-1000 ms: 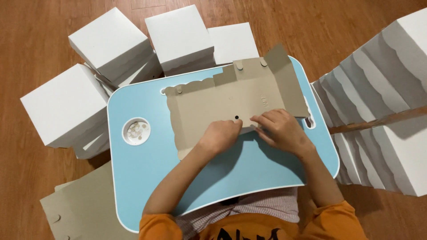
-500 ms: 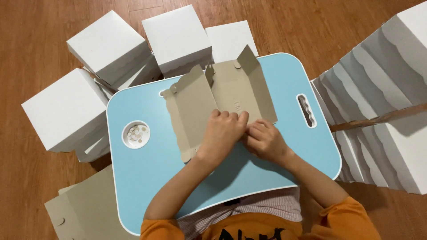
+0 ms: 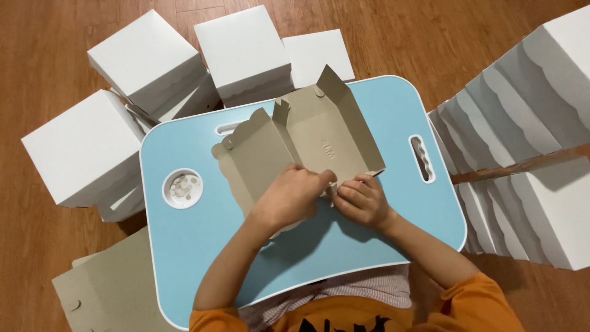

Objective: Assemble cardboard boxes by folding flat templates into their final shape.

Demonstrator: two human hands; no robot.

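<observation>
A grey-brown cardboard box blank [image 3: 307, 132] lies partly folded on the light blue lap table [image 3: 381, 240], its side panels and far flaps standing up. My left hand [image 3: 289, 197] presses on the near part of the blank, fingers curled over its near edge. My right hand [image 3: 362, 200] pinches the same near edge just to the right, fingertips touching the left hand's. Both arms wear orange sleeves.
Several folded white boxes [image 3: 246, 52] stand on the wooden floor beyond and left of the table. Stacks of flat white blanks [image 3: 528, 123] lean at the right. More flat grey cardboard [image 3: 117, 289] lies at the lower left. A round cup recess [image 3: 182, 187] sits in the table's left side.
The blank went from nearly flat to folded up: its side panels now stand. Both hands moved together onto its near edge.
</observation>
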